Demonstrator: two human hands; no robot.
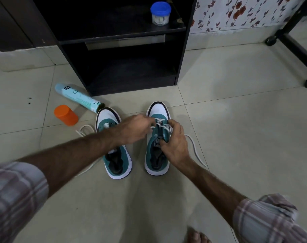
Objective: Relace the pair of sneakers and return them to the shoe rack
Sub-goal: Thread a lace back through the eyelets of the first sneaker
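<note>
Both hands are brought together over the right sneaker on the tiled floor: the left hand is curled at the white lace over the eyelets, though whether it pinches the lace cannot be told, while the right hand is clamped on the teal tongue and upper. The left sneaker is stood just beside it, unlaced, its loose lace trailed on the floor. Ahead, the dark shoe rack is seen, with a blue-lidded jar on its shelf and a spray can and an orange container lying nearby.
</note>
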